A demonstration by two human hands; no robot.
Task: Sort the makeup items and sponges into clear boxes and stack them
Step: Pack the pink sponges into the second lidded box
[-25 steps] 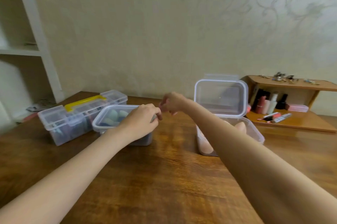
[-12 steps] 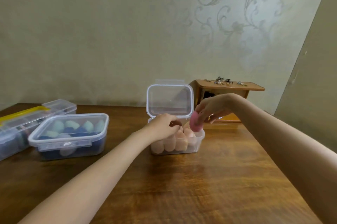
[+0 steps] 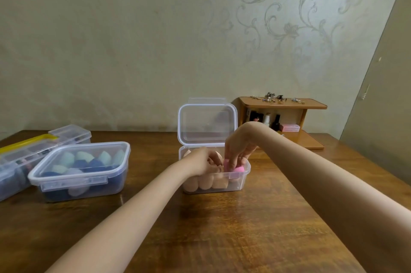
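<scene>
Since half a second ago: right hand [image 3: 239, 150] lowered from above the rim into the open clear box [image 3: 242, 180], pink sponge [image 3: 236, 170] now at the box's right end; left hand [image 3: 203, 161] moved a little further into the box; view shifted slightly.

Left of scene: yellow-handled case [image 3: 26, 150] and closed box of blue and green sponges [image 3: 80, 170], lids down, side by side, well apart from the work.

Centre: open clear box on the wooden table [image 3: 222, 228], lid [image 3: 206, 123] upright behind, peach sponges [image 3: 206, 182] packed inside.

Left hand: palm down, fingers curled onto the peach sponges, apparently pressing them leftward; true grip or mere pressure not discernible.

Right hand: wrist raised, fingers pointing down, fingertips pinching the pink sponge from above.

Procedure, as judged: hold the peach sponges aside to keep a gap open; seat the pink sponge fully below the rim before release; withdraw both hands straight up, clear of the lid; confirm nothing stands proud, or the lid will probably not latch.

Right of scene: small wooden shelf [image 3: 282, 106] with bottles, untouched.
</scene>
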